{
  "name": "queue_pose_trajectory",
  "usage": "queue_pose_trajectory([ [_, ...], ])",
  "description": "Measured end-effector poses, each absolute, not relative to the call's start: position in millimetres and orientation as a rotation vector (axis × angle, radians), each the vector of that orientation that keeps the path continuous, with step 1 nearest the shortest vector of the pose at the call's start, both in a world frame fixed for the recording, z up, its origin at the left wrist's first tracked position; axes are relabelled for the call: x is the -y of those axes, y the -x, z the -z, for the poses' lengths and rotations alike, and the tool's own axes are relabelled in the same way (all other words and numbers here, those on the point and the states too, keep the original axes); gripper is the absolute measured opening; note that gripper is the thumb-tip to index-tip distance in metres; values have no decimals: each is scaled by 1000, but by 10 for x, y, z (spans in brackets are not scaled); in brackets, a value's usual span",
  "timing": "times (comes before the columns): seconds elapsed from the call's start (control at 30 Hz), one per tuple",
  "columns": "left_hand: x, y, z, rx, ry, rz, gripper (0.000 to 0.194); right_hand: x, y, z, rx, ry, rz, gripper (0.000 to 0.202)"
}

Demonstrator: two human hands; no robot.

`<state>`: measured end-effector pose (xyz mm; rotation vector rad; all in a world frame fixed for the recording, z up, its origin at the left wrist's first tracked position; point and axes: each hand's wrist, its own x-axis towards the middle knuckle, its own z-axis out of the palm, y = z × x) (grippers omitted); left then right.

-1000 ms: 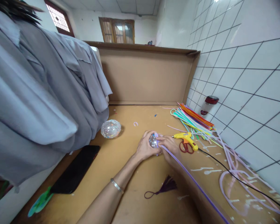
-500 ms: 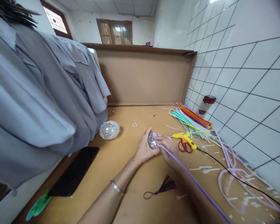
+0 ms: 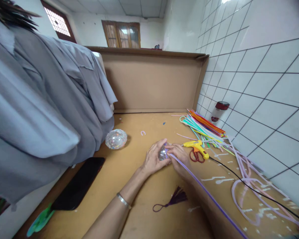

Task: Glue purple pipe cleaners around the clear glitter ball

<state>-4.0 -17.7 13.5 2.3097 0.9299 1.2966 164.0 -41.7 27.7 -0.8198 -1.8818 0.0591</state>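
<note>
Near the middle of the table, a small clear shiny ball (image 3: 162, 153) rests in the curved fingers of my left hand (image 3: 153, 158). My right hand (image 3: 178, 157) presses a long purple strip (image 3: 194, 177) to the ball's right side, its fingers closed on the strip. From there the strip runs down to the lower right, over my right forearm. Part of the ball is hidden by my fingers. Below my hands lies a dark purple tassel (image 3: 176, 196) with a loop.
Left stand a clear bowl-like ball (image 3: 116, 139) and a black phone (image 3: 78, 183), beside grey cloth (image 3: 52, 99). Right lie a yellow glue gun (image 3: 196, 146), red-handled scissors (image 3: 196, 156), coloured strips (image 3: 206, 126) and a black cord. A red-lidded jar (image 3: 219, 112) stands against the tiles.
My left fingers have shifted slightly and cover more of the ball's upper left. The strip and my right hand are almost unchanged.
</note>
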Motion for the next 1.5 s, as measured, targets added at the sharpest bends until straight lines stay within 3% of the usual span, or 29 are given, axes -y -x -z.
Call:
queue_pose_trajectory([
  [0.63, 150, 48, -110, -815, -2467, -1319, 59, 434, -1642, -326, 1867, 804, -23, 14],
  [1.1, 115, 59, -58, -811, -2358, -1335, 73, 421, -1642, -310, 1866, 809, -18, 13],
  [1.5, 148, 64, -142, -697, -2448, -1324, 70, 417, -1661, -282, 1847, 821, -43, 17],
])
